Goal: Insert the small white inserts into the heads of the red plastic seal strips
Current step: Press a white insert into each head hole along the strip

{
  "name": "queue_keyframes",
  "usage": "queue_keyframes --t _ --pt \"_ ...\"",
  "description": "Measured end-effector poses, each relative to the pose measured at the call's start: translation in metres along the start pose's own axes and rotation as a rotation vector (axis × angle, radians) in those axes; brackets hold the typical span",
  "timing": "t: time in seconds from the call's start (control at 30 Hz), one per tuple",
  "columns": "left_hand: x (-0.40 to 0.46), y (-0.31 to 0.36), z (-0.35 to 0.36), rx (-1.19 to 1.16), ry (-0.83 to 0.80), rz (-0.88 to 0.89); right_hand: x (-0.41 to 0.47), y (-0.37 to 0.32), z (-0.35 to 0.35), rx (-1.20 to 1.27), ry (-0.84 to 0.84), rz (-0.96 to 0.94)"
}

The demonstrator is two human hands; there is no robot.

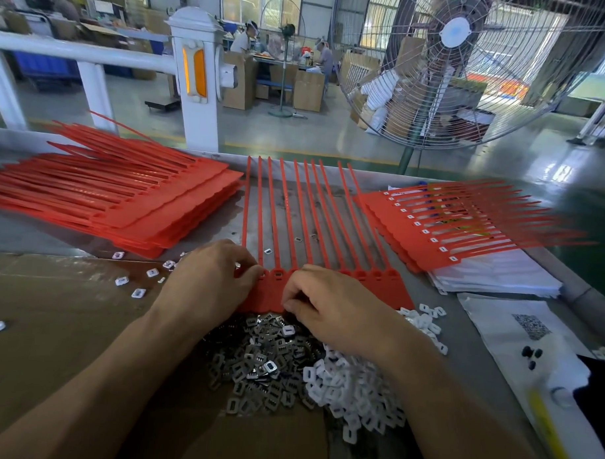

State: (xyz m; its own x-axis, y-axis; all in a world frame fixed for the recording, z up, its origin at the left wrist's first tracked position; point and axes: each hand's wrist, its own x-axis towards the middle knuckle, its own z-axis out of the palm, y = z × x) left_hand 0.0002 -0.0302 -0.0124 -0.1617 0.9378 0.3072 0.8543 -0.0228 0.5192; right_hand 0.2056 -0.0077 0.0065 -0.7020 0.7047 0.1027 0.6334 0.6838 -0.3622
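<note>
1. Two hands work at the near end of one sheet of red seal strips (327,275) lying on the desk (468,338).
2. The left hand (206,281) has curled fingers pinching a strip head.
3. The right hand (329,305) has fingers bent closed, pinching at the sheet's lower edge; what they hold is hidden.
4. White inserts (350,392) are piled beside grey metal clips (255,365) just below the hands.
5. More red stacks lie left (124,195) and right (448,224).
</note>
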Motion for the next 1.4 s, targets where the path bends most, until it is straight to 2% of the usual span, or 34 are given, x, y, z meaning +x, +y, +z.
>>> queue_keyframes --t 0.1,0.27,0.37,0.47,0.77,1.0,1.17,1.4 --pt "0.0 0.0 -0.001 -0.008 -0.007 -0.006 0.0 0.0 0.001 0.054 0.075 0.03" --pt "0.0 0.0 -0.001 -0.013 -0.008 -0.006 0.0 0.012 0.0 0.37 0.317 0.173" --pt "0.0 0.0 -0.002 -0.011 -0.007 -0.002 0.0 0.02 -0.001 0.444 0.454 0.254" --pt "0.0 0.0 -0.002 -0.002 -0.011 -0.003 0.001 0.025 -0.003 0.53 0.517 0.37" --pt "-0.002 0.003 -0.004 -0.004 -0.023 -0.016 0.003 0.03 -0.002 0.605 0.493 0.46" --pt "-0.003 0.006 -0.004 -0.003 -0.023 -0.013 0.012 0.032 0.002 0.422 0.484 0.484" --pt "-0.004 0.007 -0.005 0.005 -0.034 -0.012 0.017 0.034 0.004 0.366 0.38 0.508" --pt "-0.004 0.006 -0.005 0.009 -0.038 -0.006 0.022 0.03 0.004 0.231 0.316 0.522"
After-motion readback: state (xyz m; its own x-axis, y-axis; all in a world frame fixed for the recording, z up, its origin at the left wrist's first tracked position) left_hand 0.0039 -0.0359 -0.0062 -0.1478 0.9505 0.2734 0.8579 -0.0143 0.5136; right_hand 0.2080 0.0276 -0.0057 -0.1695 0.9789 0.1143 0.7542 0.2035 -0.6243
